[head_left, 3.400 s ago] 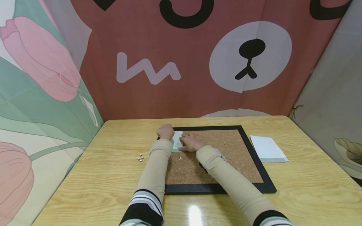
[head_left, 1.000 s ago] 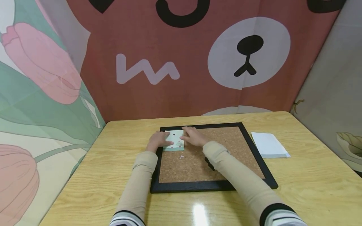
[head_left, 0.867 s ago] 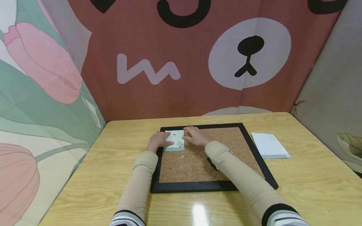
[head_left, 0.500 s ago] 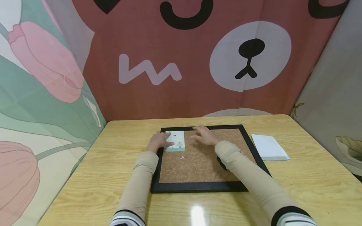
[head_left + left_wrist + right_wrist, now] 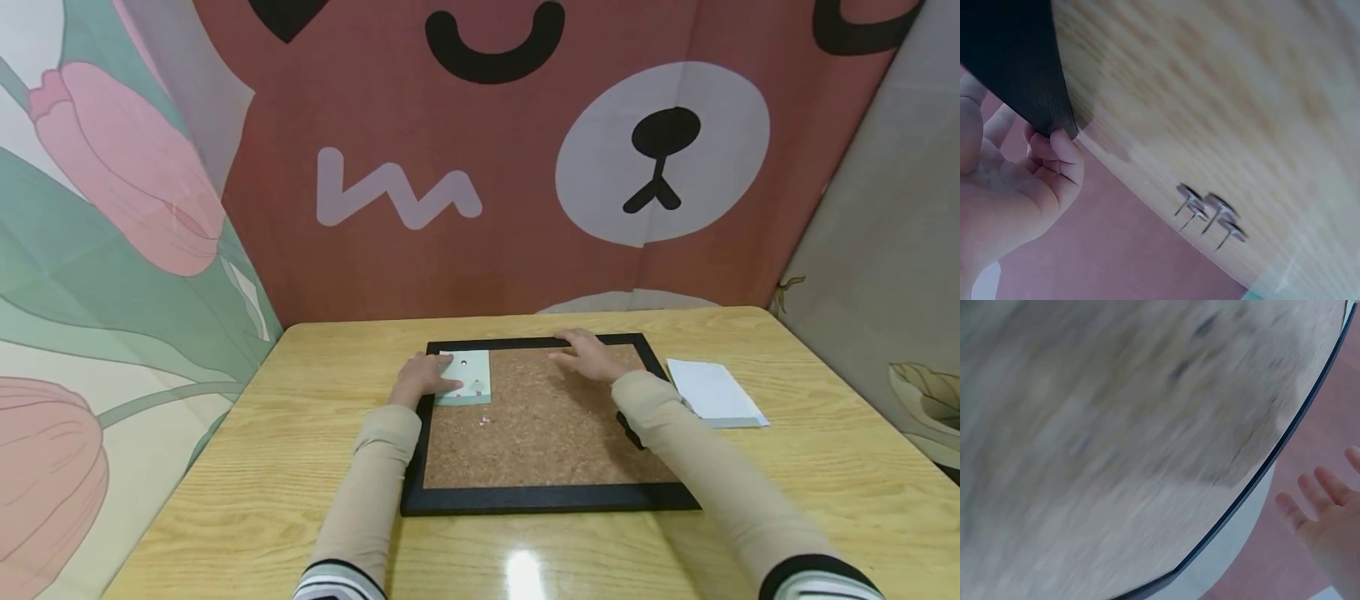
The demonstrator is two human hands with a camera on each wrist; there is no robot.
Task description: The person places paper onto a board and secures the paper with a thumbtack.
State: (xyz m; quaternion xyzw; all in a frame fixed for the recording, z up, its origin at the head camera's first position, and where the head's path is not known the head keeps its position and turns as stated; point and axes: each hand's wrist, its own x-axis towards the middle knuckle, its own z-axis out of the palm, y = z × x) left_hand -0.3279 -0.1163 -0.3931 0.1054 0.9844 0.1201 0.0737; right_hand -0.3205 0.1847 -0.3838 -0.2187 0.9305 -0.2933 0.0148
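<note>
A pale green printed paper (image 5: 474, 387) lies at the far left corner of a cork board (image 5: 525, 450), a tack head (image 5: 463, 363) showing near its top. My left hand (image 5: 420, 377) rests there, its thumb and forefinger spread over the paper. In the left wrist view, the bent outer fingers (image 5: 1063, 159) touch the corner of the black frame (image 5: 1022, 69). Fingers extended and holding nothing, my right hand (image 5: 592, 358) is over the far right part of the board. The right wrist view also shows the right hand (image 5: 1329, 512) with its fingers spread apart.
Several metal thumbtacks (image 5: 1210, 212) lie on the table left of the board; the left arm hides them in the head view. Small shiny bits (image 5: 484, 421) sit on the cork below the paper. White sheets (image 5: 716, 393) lie right of the board. A printed cloth (image 5: 375, 267) hangs behind.
The left hand first went from a fist at the far left corner to lying spread on the paper's left edge. My right hand has left the paper and moved right across the board.
</note>
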